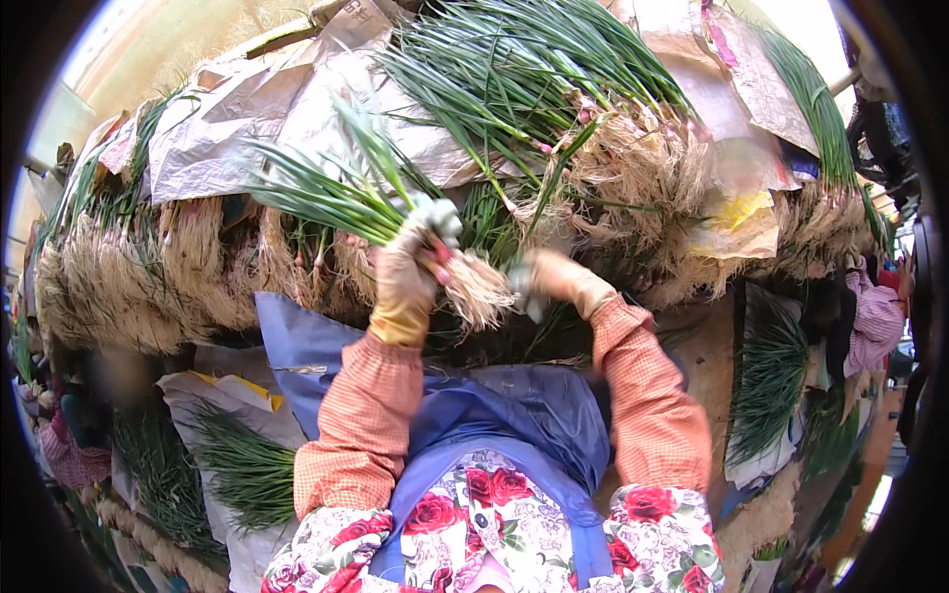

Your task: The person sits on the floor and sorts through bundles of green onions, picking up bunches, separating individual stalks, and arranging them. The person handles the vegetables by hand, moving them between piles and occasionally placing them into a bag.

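My left hand [414, 259], in a worn glove, is closed round a small bunch of green-leaved bulb plants [356, 204]; its green leaves point up and left, its pinkish bulbs and pale roots down and right. Just right of those roots is my right hand [552, 282], gloved and blurred by motion; whether its fingers hold anything cannot be told. Above both hands lies a large pile of the same plants [534, 74], with tangled, straw-coloured roots [637, 163] towards me.
Woven plastic sheets [222, 133] cover part of the raised heap. A row of root ends [126, 274] hangs along its edge at left. Bundles of greens [248, 467] lie on sheeting at lower left, others [771, 378] at right. A person in a checked sleeve [871, 319] is at far right, another [70, 445] at far left.
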